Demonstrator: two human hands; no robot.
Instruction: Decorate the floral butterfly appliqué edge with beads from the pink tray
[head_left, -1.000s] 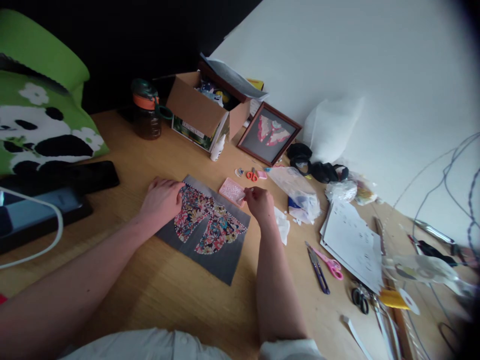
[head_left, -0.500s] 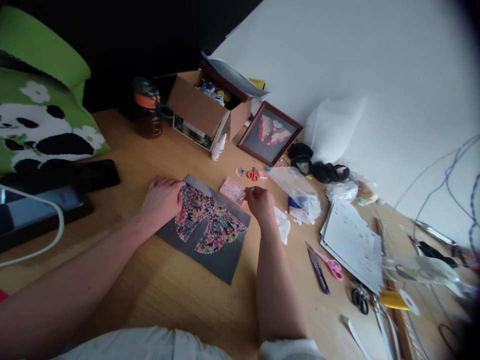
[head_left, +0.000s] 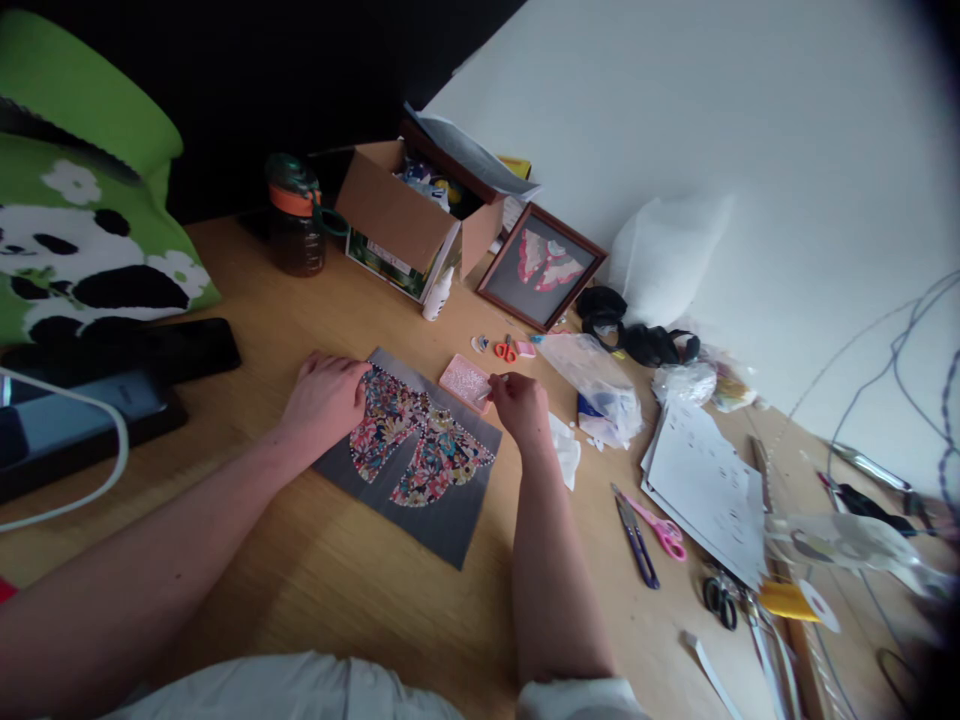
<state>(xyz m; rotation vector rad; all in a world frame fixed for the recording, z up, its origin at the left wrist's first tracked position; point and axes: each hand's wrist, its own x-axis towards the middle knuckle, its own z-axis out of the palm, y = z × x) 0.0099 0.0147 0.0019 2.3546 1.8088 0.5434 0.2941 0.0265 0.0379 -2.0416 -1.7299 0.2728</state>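
A butterfly of flowered fabric (head_left: 427, 450), edged with small pale dots like beads, lies on a dark grey sheet (head_left: 442, 535). My left hand (head_left: 328, 392) rests on the sheet's left edge, fingers laid down beside the left wing and holding nothing. Just beyond the sheet sits a small pink tray (head_left: 459, 378) of tiny glittery pieces. Over its right end, my right hand (head_left: 523, 402) is closed in a pinch on a thin pale tool (head_left: 483, 396). Its tip points down into the tray; most of it is hidden by the fingers.
Orange scissors (head_left: 505, 348) and a white bottle (head_left: 438, 295) stand past the tray. Behind are a cardboard box (head_left: 397, 215), a framed butterfly (head_left: 541, 265) and a drink bottle (head_left: 296, 225). To the right lie snips (head_left: 637, 540), pink scissors (head_left: 664, 530) and papers (head_left: 705, 490).
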